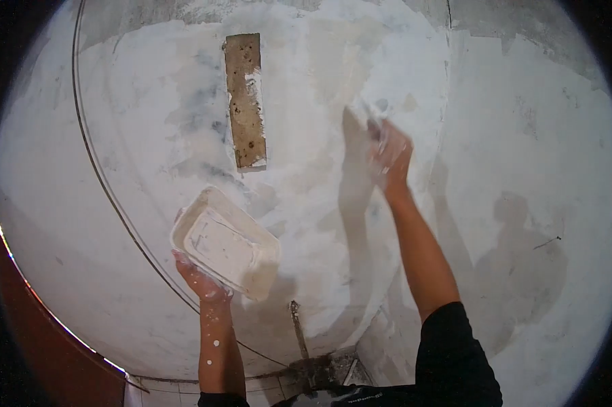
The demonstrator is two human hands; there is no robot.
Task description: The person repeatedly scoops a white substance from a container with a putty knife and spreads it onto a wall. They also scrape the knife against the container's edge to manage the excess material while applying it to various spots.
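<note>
My left hand [201, 279] grips the lower edge of a white rectangular tray [226, 243] coated with white putty, held up in front of the wall. My right hand [389, 152], smeared white, is raised against the plastered wall [496, 169] and closed on a small flat tool [366, 114] pressed to the wall; the tool is blurred and mostly blends with the putty. My right arm wears a black short sleeve [455, 353].
A bare brown rectangular patch [245, 102] shows in the wall above the tray. A thin dark cable [96, 169] curves down the left side. Tiled floor and dark debris [319, 373] lie at the wall's foot. A red surface [41, 339] borders the lower left.
</note>
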